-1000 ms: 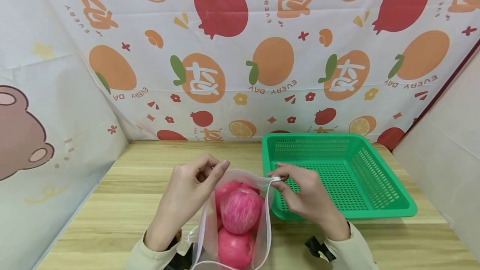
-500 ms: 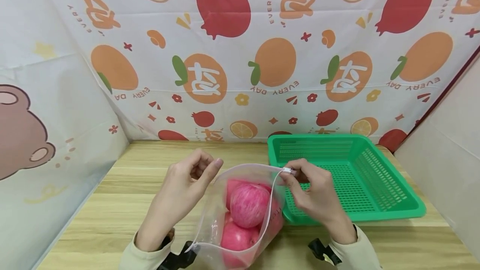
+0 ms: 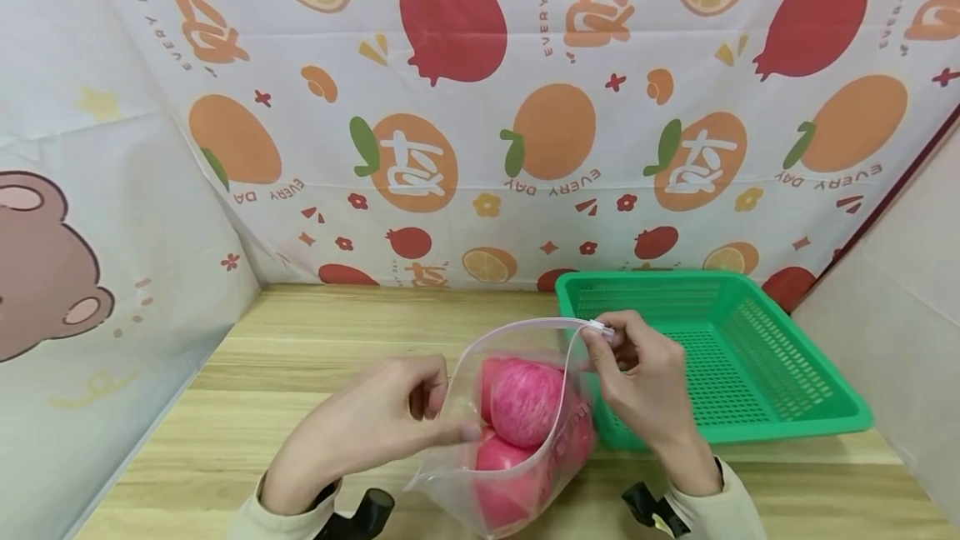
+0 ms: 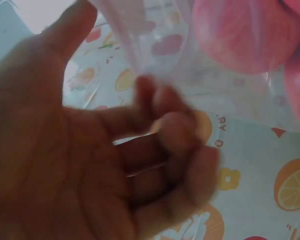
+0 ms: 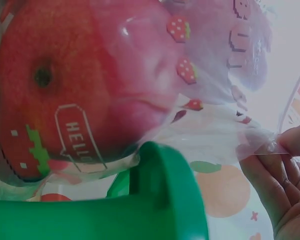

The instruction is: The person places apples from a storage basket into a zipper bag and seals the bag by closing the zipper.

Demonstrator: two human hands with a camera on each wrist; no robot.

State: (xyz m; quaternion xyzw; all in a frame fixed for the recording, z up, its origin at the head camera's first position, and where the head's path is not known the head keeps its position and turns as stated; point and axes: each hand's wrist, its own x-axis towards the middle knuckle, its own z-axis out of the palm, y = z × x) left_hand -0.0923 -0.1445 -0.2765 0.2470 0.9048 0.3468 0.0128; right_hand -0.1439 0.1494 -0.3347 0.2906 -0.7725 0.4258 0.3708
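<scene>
A clear slider zip bag [image 3: 450, 483] with printed strawberries leans on the table, its mouth gaping, and several pinkish-red apples [image 3: 527, 402] sit inside. With thumb and fingers my right hand [image 3: 651, 382] pinches the bag's top corner, beside the white slider [image 3: 600, 327]. At the opposite side of the mouth is my left hand [image 3: 375, 419], its thumb against the film near the rim. Its other fingers [image 4: 177, 132] are loosely bent and apart from the bag in the left wrist view. An apple [image 5: 85, 70] shows through the film beneath a "HELLO" print in the right wrist view.
A green plastic basket [image 3: 757, 430] stands at the right, close against the bag. Behind the wooden table [image 3: 300, 332] hangs a fruit-print cloth [image 3: 480, 148]. Another cloth [image 3: 157, 207] with a bear print borders the left side.
The bag has shifted right and its mouth has widened, with the right hand still pinching its corner. The left hand has come down to the bag's left rim. The basket has slid slightly right.
</scene>
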